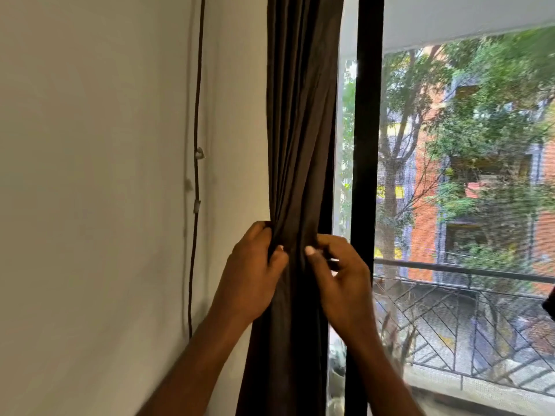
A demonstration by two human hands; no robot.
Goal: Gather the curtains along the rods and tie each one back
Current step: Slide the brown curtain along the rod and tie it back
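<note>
A dark brown curtain (300,130) hangs bunched into a narrow column between the white wall and the window. My left hand (252,271) grips its left side at mid-height, fingers curled round the folds. My right hand (339,271) holds the right side at the same height, thumb pressed on the front of the fabric and fingers curled behind it. The cloth narrows to a waist between the two hands. The rod is out of view above, and I see no separate tie-back.
A black window frame post (365,145) stands just right of the curtain. A dark cable (196,175) runs down the white wall on clips. Outside, beyond the glass, are a balcony railing (480,274), trees and a brick building.
</note>
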